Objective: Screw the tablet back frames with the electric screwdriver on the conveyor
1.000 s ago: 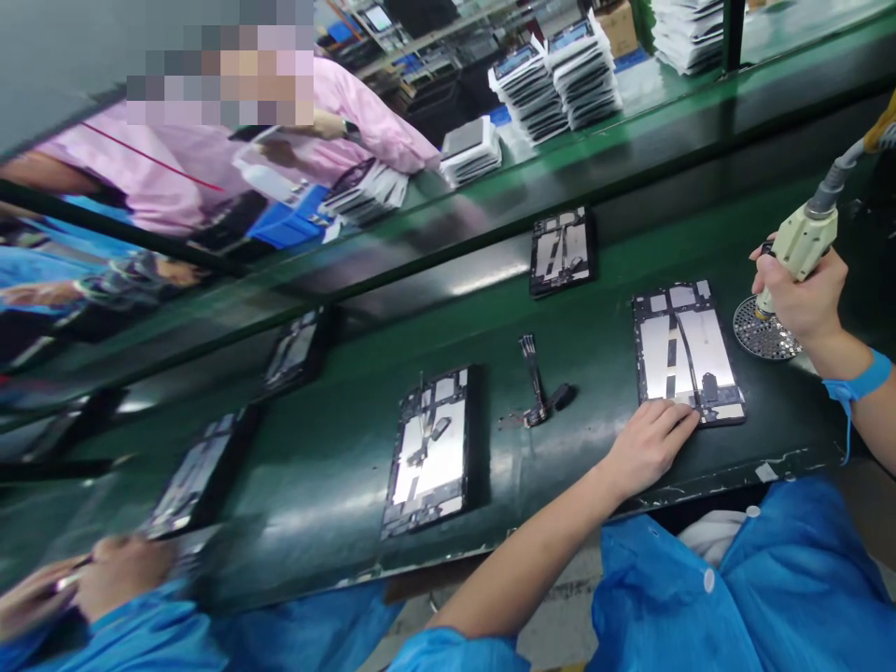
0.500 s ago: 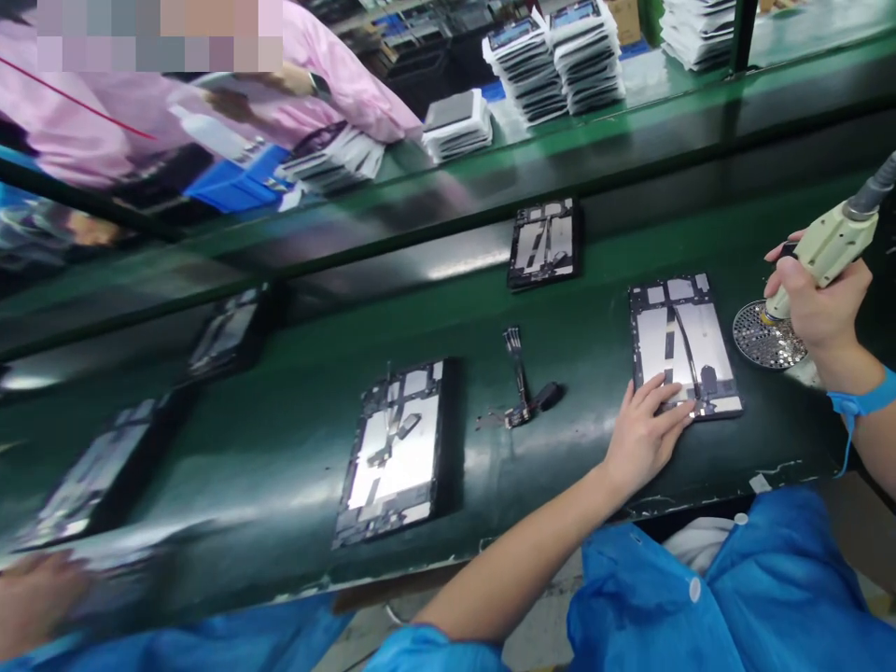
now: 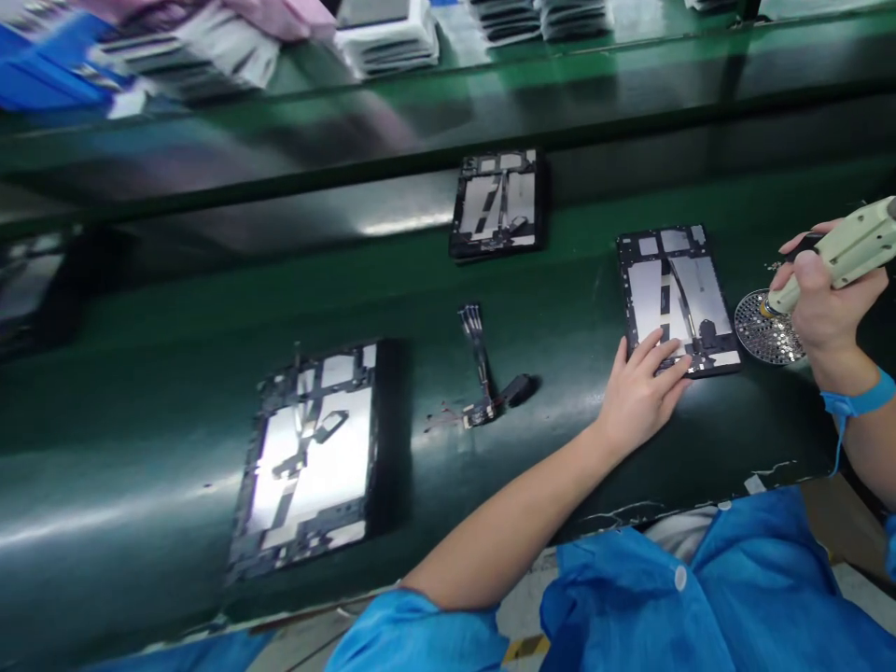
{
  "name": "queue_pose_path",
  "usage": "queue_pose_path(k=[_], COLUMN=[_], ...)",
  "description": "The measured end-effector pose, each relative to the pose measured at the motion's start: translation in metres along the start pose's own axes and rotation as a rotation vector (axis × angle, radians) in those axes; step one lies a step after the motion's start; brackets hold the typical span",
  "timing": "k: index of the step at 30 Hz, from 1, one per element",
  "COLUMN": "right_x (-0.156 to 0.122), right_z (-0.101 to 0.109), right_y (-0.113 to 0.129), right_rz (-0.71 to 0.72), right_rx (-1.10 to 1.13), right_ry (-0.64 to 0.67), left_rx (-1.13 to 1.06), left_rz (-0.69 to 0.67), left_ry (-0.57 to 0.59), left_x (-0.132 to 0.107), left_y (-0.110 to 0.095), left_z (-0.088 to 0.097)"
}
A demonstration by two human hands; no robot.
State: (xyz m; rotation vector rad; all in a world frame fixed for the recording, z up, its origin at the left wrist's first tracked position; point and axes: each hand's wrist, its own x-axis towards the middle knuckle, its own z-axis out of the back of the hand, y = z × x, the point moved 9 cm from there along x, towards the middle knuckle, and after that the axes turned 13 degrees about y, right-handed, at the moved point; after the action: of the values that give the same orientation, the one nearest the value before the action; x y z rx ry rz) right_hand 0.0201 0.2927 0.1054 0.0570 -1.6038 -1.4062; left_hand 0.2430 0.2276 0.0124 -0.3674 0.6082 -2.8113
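Note:
My left hand [image 3: 640, 387] lies flat with fingers spread on the lower left corner of an opened tablet chassis [image 3: 676, 299] on the dark green belt. My right hand [image 3: 826, 303] is closed around a cream electric screwdriver [image 3: 844, 254], its tip down on a round perforated screw dish [image 3: 763, 327] just right of the chassis. A blue wrist strap [image 3: 858, 401] circles my right wrist.
Another chassis [image 3: 312, 457] lies at lower left, a third [image 3: 498, 203] farther back. A loose flex-cable part [image 3: 486, 378] rests between them. Stacks of white trays [image 3: 388, 37] stand on the raised green shelf [image 3: 490, 84] behind. The belt's front edge [image 3: 665, 509] runs by my blue coat.
The view dropped and swung, so the people at the back and left left the frame. My left hand slid slightly up onto the chassis corner; the screwdriver tilted flatter over the dish.

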Motion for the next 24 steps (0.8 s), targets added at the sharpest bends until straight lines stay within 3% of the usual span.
queue_pose_path(k=[7,24], right_x=[0.0016,0.0033], right_z=[-0.0024,-0.0008], right_y=[-0.0036,-0.0089], right_rz=[0.007,0.027], right_rx=[-0.039,-0.068], right_ry=[0.017,0.013], left_rx=[0.052,-0.027], left_rz=[0.006,-0.009], left_ry=[-0.117,-0.126], left_x=[0.0022,0.0027], left_y=[-0.0032,-0.0001], left_z=[0.0060,0.0084])
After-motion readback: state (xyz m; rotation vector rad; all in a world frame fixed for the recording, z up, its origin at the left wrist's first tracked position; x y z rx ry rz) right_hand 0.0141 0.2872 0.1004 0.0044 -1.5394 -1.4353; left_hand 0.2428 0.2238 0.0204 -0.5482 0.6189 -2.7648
